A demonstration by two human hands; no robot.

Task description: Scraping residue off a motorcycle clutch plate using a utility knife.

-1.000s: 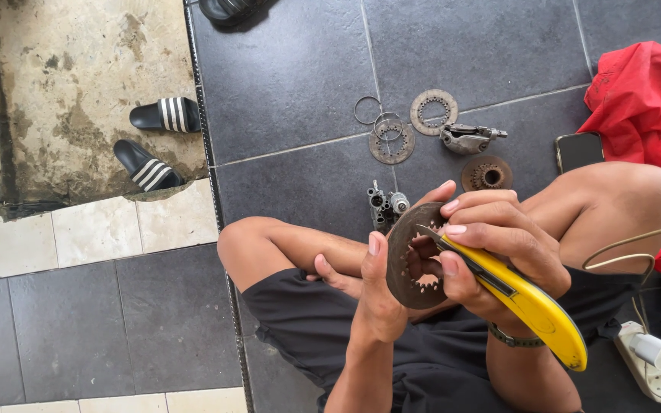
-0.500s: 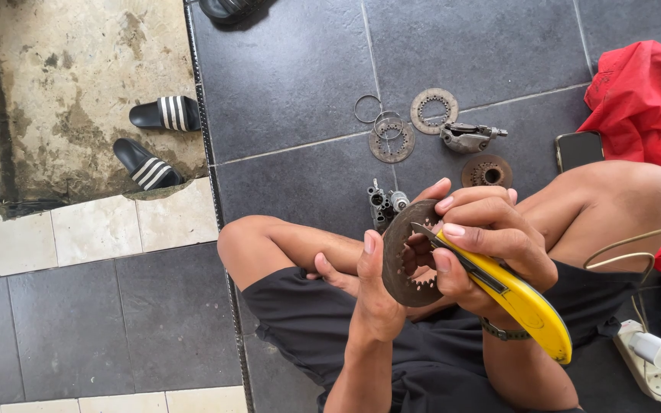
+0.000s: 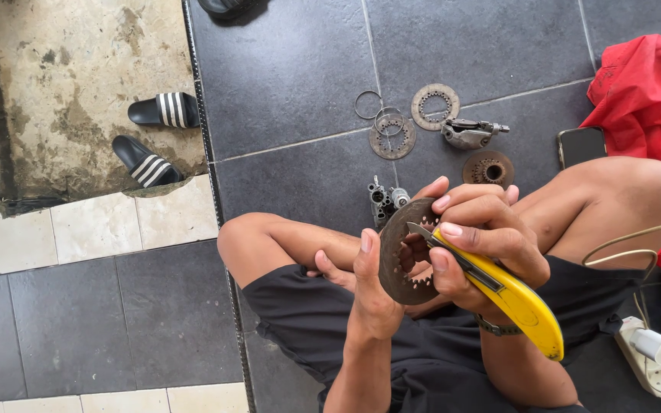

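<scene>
Two hands are seen close together above the lap. A round, rusty toothed metal plate [image 3: 401,256] is held on its edge by the left hand [image 3: 367,287], with the thumb pressed on the near rim and the fingers wrapped behind it. A yellow utility knife [image 3: 508,294] is gripped tight by the right hand [image 3: 477,233], and its short blade is laid against the plate near the inner teeth. The right fingers are curled over the knife and over the top of the plate.

Just past the hands, small metal parts [image 3: 385,200] are lying on the dark floor tiles [image 3: 292,84]. Farther out, two flat toothed rings [image 3: 434,106], thin wire rings [image 3: 368,105], a grey metal piece [image 3: 470,133] and a round rusty hub [image 3: 488,169] are spread out. A phone [image 3: 580,145] and a red cloth [image 3: 648,99] are placed to the right of the right hand. Black striped sandals [image 3: 156,136] are left well off to the left. A white power strip [image 3: 652,356] is seen below the knife's end.
</scene>
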